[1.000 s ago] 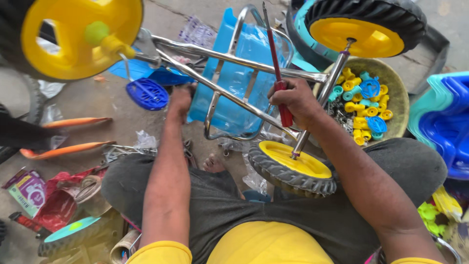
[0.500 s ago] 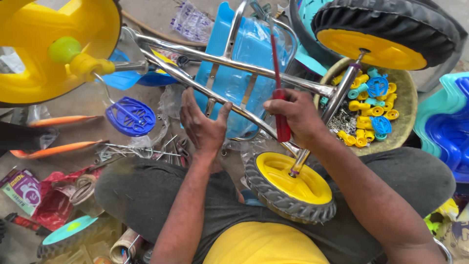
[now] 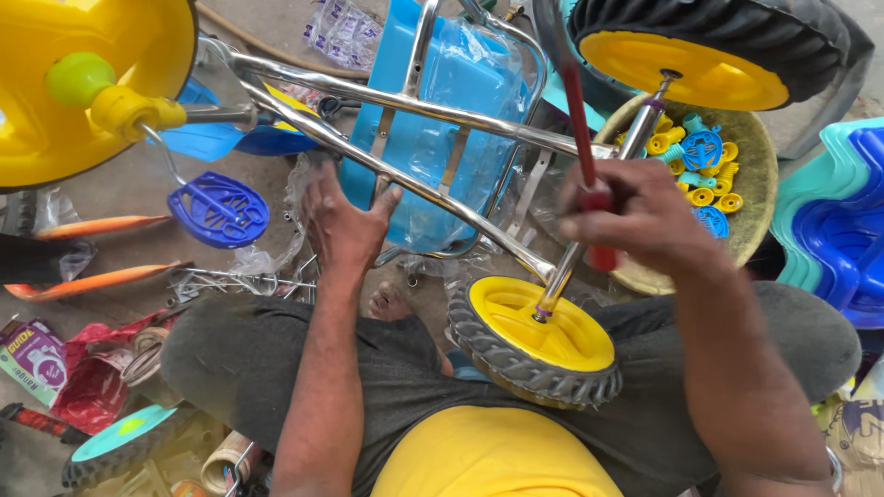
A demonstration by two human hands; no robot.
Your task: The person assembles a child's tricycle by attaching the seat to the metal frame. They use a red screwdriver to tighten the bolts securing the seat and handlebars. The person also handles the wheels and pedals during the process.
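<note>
Head view: concrete floor (image 3: pixel 120 198) littered with plastic parts and wrappers. Left hand (image 3: pixel 345 221) spread open, palm and fingers resting against chrome tricycle frame (image 3: pixel 414 189). Right hand (image 3: pixel 645 221) clenched around red-handled screwdriver (image 3: pixel 582 147), beside rear axle above yellow wheel (image 3: pixel 539 336). Woven basket (image 3: pixel 750 156) of fasteners behind.

Bare concrete floor (image 3: pixel 120 198), grey and dusty, in flat daylight with no hard shadows. Pretty cluttered: crumpled clear plastic bags (image 3: pixel 343 32) up at 12 o'clock, a round woven basket (image 3: pixel 764 198) over at 2, stacked blue and teal plastic shells (image 3: pixel 843 230) at 3, two orange strips (image 3: pixel 92 225) at 9, and red wrappers (image 3: pixel 87 391) down at 8.
</note>
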